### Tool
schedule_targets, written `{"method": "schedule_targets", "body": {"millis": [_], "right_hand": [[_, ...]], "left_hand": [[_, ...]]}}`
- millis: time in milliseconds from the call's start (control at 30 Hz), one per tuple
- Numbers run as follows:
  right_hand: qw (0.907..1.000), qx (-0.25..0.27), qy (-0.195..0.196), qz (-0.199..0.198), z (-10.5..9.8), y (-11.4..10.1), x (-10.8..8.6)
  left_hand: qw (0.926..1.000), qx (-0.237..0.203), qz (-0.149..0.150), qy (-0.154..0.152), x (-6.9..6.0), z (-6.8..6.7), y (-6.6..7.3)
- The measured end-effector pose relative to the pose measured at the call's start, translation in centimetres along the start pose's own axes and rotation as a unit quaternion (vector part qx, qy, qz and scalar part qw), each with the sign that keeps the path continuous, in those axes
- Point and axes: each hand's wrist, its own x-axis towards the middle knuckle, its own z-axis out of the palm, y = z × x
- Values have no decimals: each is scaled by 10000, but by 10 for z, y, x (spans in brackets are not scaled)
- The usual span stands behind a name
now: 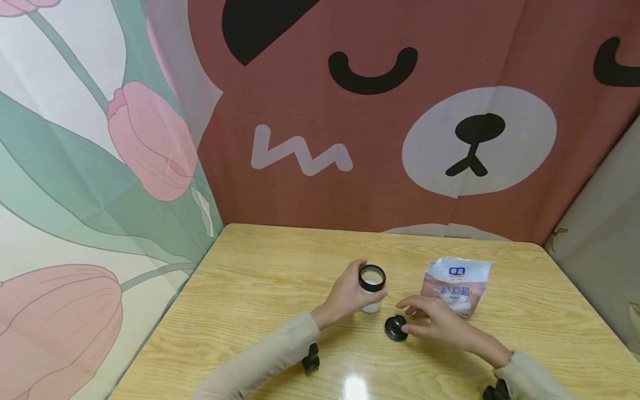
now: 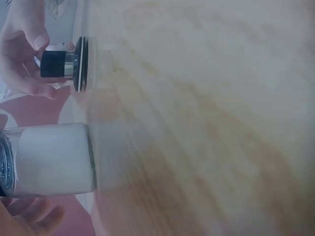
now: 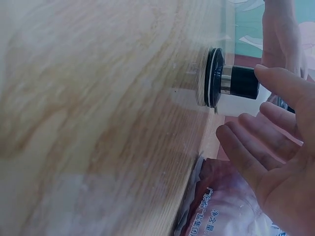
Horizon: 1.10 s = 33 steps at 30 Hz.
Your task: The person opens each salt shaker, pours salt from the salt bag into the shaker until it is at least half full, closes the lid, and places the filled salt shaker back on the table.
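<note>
My left hand [image 1: 348, 290] grips a clear jar [image 1: 371, 303] around its black-rimmed mouth. White contents fill much of the jar [image 2: 54, 160], which stands upright on the table in the left wrist view. Beside it a black lid [image 1: 396, 328] with a knob rests on the table, its flat disc down. My right hand [image 1: 437, 322] is at the lid, thumb by the knob [image 3: 244, 82] and the other fingers [image 3: 246, 147] spread apart from it. Behind the right hand stands a pink and white salt bag [image 1: 457, 283].
The wood-grain table [image 1: 250, 266] carries all these things. A brown bear-print cloth [image 1: 375, 205] hangs along its back edge, and a tulip-print cloth [image 1: 150, 222] on the left. Black wrist devices [image 1: 311, 358] sit under both sleeves.
</note>
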Motion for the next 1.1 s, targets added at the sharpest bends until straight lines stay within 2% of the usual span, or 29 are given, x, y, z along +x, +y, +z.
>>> {"method": "schedule_targets", "body": {"millis": [367, 667, 833, 1100], "right_hand": [[9999, -114, 5, -123, 3, 3, 0], [9996, 110, -227, 112, 3, 4, -1], [9991, 226, -289, 193, 3, 2, -1], [9979, 445, -341, 331, 6, 0, 0]], "left_hand": [[9996, 5, 280, -26, -3, 2, -7], [9994, -59, 346, 14, -3, -1, -5], [9991, 33, 402, 105, -4, 0, -6], [9990, 87, 435, 71, -4, -2, -6]]}}
